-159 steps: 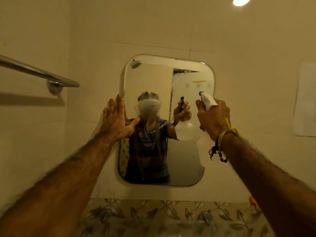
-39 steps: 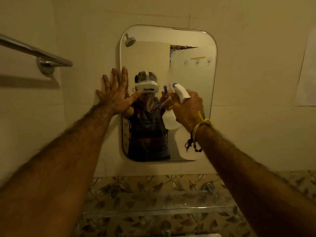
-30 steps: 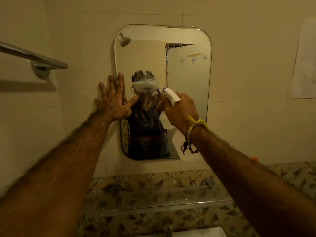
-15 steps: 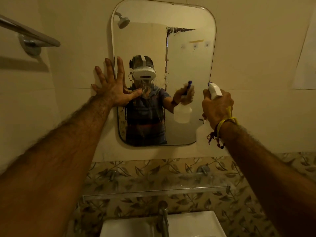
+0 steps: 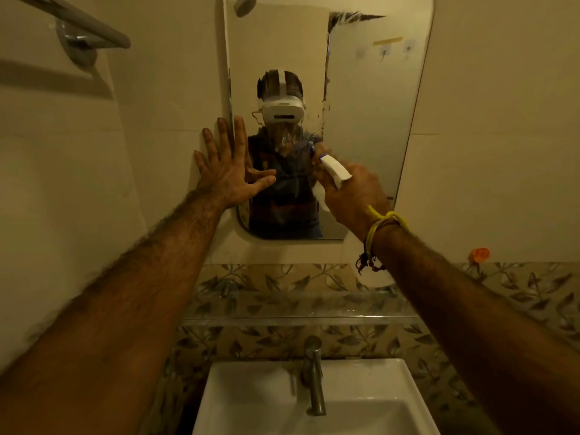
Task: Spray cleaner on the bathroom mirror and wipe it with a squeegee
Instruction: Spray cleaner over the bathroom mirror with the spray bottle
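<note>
The rounded wall mirror (image 5: pixel 370 114) hangs above the sink, with wet streaks and droplets running down its middle. My left hand (image 5: pixel 230 171) lies flat with fingers spread on the mirror's left edge and the tile beside it. My right hand (image 5: pixel 353 196) grips a white spray bottle (image 5: pixel 335 171) with a blue nozzle, which points at the lower middle of the glass, close to it. The bottle's translucent body shows below my wrist. No squeegee is in view.
A metal towel bar (image 5: pixel 84 20) juts from the left wall. Below the mirror runs a glass shelf (image 5: pixel 298 312) over leaf-patterned tiles. A white sink (image 5: pixel 376 400) with a steel tap (image 5: pixel 314 378) is beneath. An orange hook (image 5: pixel 479 254) sticks on the right wall.
My right hand has swung the spray bottle left and in toward the mirror's lower middle. The view has tilted down, showing more sink. My left hand stays on the mirror edge.
</note>
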The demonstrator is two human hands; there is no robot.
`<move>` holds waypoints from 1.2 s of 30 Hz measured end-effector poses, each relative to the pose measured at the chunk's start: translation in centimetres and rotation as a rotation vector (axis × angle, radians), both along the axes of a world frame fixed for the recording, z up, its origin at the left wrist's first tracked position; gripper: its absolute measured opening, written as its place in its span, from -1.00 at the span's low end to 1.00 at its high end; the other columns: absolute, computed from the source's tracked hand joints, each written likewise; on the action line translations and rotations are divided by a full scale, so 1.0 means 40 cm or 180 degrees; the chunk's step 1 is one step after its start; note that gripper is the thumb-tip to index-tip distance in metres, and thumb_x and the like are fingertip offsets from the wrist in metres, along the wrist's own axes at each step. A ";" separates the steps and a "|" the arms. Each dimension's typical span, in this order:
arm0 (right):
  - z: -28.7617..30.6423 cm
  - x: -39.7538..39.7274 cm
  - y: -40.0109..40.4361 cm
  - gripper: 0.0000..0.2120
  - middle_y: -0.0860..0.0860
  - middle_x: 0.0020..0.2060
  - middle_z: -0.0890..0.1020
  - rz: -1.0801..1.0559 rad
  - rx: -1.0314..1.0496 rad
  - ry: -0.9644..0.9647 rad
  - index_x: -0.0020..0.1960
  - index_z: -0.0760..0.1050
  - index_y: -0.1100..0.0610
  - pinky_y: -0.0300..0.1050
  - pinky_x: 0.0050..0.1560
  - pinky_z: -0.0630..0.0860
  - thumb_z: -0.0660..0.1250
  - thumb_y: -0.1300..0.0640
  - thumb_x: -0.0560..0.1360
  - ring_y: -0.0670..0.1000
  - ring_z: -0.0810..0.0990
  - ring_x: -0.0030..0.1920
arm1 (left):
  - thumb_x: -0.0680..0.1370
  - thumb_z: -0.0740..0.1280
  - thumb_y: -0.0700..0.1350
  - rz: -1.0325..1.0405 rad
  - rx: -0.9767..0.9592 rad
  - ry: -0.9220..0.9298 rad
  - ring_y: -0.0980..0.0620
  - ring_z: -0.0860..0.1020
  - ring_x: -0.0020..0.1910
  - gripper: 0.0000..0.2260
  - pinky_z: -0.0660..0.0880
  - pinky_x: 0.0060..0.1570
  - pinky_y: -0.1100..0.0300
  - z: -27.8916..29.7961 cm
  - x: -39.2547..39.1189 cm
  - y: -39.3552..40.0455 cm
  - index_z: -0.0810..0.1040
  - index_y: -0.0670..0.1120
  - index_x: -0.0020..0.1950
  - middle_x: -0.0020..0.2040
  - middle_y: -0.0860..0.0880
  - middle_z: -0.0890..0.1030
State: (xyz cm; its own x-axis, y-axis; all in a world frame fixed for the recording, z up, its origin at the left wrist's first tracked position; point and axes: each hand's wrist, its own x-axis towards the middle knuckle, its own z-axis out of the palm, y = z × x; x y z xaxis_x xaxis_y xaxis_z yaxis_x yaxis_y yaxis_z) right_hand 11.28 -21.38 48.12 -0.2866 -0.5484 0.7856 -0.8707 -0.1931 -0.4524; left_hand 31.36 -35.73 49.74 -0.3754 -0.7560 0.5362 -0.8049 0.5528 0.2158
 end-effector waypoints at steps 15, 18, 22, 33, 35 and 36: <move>-0.070 -0.109 0.023 -0.83 -0.17 -0.40 0.47 -0.0708 -0.0160 -0.0886 -0.16 0.47 -0.13 0.04 -0.33 0.64 0.35 -0.20 0.42 0.13 0.63 -0.33 | 0.40 0.06 0.62 0.0250 -0.0692 0.0214 -0.44 -0.22 0.58 0.10 -0.22 0.40 -0.53 -0.080 -0.040 -0.042 -0.26 -0.06 0.65 0.64 -0.30 -0.21; -0.053 -0.143 0.037 -0.83 -0.17 -0.37 0.49 -0.0914 -0.0201 -0.1054 -0.16 0.45 -0.12 0.12 -0.31 0.66 0.34 -0.19 0.43 0.16 0.65 -0.32 | 0.46 0.02 0.60 0.0301 -0.0900 0.0350 -0.42 -0.17 0.59 0.04 -0.21 0.42 -0.52 -0.091 -0.046 -0.049 -0.20 -0.10 0.66 0.65 -0.29 -0.15; -0.064 -0.171 0.045 -0.83 -0.19 -0.38 0.47 -0.1061 -0.0241 -0.1170 -0.24 0.39 -0.15 0.07 -0.31 0.65 0.35 -0.17 0.41 0.14 0.64 -0.33 | 0.56 -0.01 0.50 0.0275 -0.1250 0.0541 -0.34 -0.11 0.62 -0.05 -0.21 0.46 -0.43 -0.114 -0.032 -0.077 -0.13 -0.18 0.65 0.66 -0.24 -0.08; -0.191 -0.139 0.040 -0.84 -0.08 -0.35 0.55 -0.1187 0.0141 -0.1371 -0.23 0.40 -0.17 0.14 -0.29 0.66 0.33 -0.17 0.44 0.19 0.64 -0.33 | 0.61 0.09 0.40 0.0328 -0.1817 0.0785 -0.28 0.03 0.62 -0.15 -0.54 0.42 0.05 -0.141 -0.025 -0.157 0.00 -0.20 0.64 0.65 -0.21 0.07; -0.221 -0.116 0.041 -0.82 -0.03 -0.31 0.58 -0.1201 0.0288 -0.1391 -0.17 0.41 -0.12 0.13 -0.25 0.66 0.33 -0.18 0.47 0.18 0.65 -0.31 | 0.61 0.10 0.40 0.0313 -0.1912 0.0755 -0.29 0.04 0.62 -0.15 -0.54 0.43 0.04 -0.141 -0.023 -0.164 0.01 -0.20 0.64 0.65 -0.21 0.09; -0.236 -0.103 0.043 -0.82 0.00 -0.27 0.60 -0.1179 0.0381 -0.1429 -0.15 0.41 -0.10 0.13 -0.24 0.66 0.33 -0.17 0.48 0.19 0.65 -0.30 | 0.61 0.09 0.40 0.0288 -0.1932 0.0740 -0.29 0.03 0.62 -0.15 -0.54 0.43 0.02 -0.141 -0.021 -0.164 0.00 -0.20 0.64 0.65 -0.21 0.08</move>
